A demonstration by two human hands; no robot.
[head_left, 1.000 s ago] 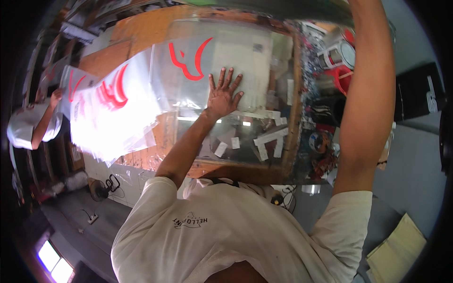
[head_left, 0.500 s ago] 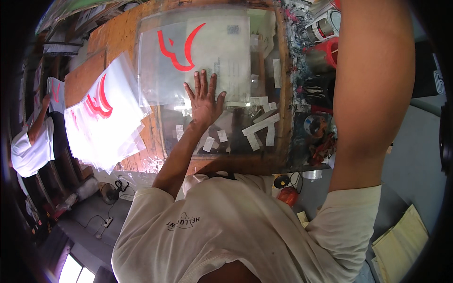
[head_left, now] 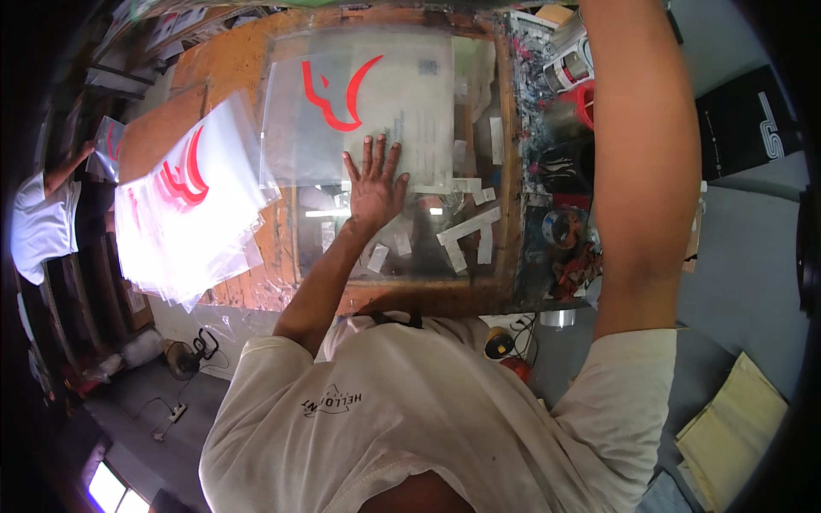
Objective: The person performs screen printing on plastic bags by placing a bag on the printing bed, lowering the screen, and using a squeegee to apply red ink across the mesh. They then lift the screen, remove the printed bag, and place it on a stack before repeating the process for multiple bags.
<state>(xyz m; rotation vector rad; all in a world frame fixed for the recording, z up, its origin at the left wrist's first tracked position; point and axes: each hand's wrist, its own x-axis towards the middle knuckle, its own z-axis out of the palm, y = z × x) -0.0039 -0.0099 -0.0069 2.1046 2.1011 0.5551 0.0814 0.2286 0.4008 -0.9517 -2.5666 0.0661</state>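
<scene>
Left hand: palm down, fingers spread, nothing gripped by the left hand; its fingertips are laid over the lower edge of the clear plastic sheet.
Right hand: cut off by the upper edge of the view, so its state and anything held by it cannot be told; only the right arm is seen, stretched upward, well apart from the left.
Marked sheet: the clear plastic sheet is laid flat just beyond the left palm, printed with a red curved mark.
Beneath: a glassy panel is seen under it, framed by the wooden table; white strips are scattered to the right of the hand.
Stack: a fanned pile of similar sheets is set at the left, washed out by glare.
Far left: another sheet is held by a co-worker.
Right edge: a red container and a roll of tape are partly screened by the arm.
Floor side: a folded cream cloth is seen at lower right.
</scene>
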